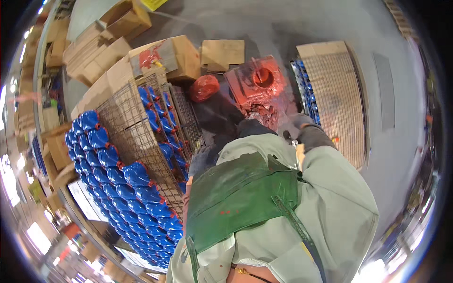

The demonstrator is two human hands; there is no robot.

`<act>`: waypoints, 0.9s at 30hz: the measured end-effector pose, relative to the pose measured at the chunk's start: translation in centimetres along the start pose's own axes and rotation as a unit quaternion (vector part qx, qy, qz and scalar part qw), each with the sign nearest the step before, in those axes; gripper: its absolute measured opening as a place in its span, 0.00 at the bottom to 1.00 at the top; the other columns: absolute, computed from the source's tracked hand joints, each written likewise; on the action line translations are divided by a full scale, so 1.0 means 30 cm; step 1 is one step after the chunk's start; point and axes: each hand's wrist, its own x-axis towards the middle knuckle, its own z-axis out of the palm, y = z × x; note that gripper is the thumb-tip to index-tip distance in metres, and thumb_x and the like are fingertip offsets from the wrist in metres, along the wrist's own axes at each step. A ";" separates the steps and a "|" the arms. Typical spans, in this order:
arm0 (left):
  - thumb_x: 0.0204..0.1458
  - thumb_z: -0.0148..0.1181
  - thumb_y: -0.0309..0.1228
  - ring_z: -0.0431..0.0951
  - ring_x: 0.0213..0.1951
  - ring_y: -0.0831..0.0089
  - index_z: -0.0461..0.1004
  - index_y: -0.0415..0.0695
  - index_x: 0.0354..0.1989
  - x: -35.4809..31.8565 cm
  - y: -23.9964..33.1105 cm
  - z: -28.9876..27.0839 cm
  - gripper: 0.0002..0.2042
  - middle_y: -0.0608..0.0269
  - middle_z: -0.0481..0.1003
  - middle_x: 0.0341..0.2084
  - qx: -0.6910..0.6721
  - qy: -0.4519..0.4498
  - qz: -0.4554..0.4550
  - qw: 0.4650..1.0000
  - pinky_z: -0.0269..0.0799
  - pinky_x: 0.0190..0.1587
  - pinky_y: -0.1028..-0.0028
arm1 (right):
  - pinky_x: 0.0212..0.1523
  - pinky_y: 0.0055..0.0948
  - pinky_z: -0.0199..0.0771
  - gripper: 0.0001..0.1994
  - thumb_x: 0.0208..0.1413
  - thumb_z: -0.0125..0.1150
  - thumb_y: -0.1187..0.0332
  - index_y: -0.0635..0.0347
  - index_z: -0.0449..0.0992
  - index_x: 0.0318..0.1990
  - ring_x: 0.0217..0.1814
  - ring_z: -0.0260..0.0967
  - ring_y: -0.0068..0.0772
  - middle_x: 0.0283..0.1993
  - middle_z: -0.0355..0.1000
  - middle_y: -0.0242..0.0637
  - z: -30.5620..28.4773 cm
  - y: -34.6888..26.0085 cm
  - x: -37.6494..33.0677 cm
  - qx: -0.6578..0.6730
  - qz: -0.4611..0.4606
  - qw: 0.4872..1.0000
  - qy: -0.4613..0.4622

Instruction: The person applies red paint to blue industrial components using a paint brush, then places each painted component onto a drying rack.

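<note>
My right hand [302, 121], in a dark glove, reaches forward beside a red-smeared heap [264, 113]. Its fingers look curled, and a small dark and metal fitting [293, 141] shows close to the wrist; what the hand holds is not clear. Beside the wire rack on the left is my left hand [204, 158], dark-gloved, its fingers hidden by the sleeve and apron. Ahead stands a red-coated box [240, 85] with a round red container [263, 76] on it. Glossy blue rounded parts [137, 173] with red edges sit in rows at the left.
A wire mesh rack [137, 120] stands at my left, with cardboard on it. Another mesh-covered cardboard stack [332, 85] is on the right, blue parts along its side. Cardboard boxes [184, 56] and a red plastic bag [205, 88] lie ahead on the grey floor [264, 23].
</note>
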 end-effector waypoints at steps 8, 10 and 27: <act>0.52 0.58 0.41 0.74 0.52 0.47 0.71 0.42 0.56 0.132 -0.256 0.213 0.24 0.45 0.75 0.50 -0.060 -0.151 -0.045 0.986 0.69 0.54 0.58 | 0.32 0.43 0.70 0.14 0.50 0.55 0.59 0.55 0.81 0.36 0.33 0.75 0.39 0.33 0.79 0.42 0.961 0.530 -0.311 0.483 0.282 0.815 0.151; 0.51 0.58 0.43 0.75 0.52 0.49 0.72 0.42 0.55 0.139 -0.359 0.336 0.25 0.44 0.74 0.50 0.087 -0.226 -0.107 0.964 0.70 0.54 0.60 | 0.24 0.27 0.68 0.14 0.53 0.64 0.62 0.55 0.74 0.45 0.23 0.68 0.29 0.24 0.70 0.32 1.021 0.447 -0.375 0.755 0.158 0.619 0.149; 0.53 0.57 0.41 0.78 0.37 0.64 0.77 0.42 0.41 -0.153 0.031 0.595 0.16 0.53 0.78 0.33 -0.265 -0.346 -0.279 0.855 0.72 0.40 0.64 | 0.43 0.40 0.75 0.15 0.50 0.58 0.63 0.54 0.77 0.45 0.45 0.75 0.47 0.43 0.76 0.44 0.222 0.348 -0.445 0.227 -0.143 0.924 -0.273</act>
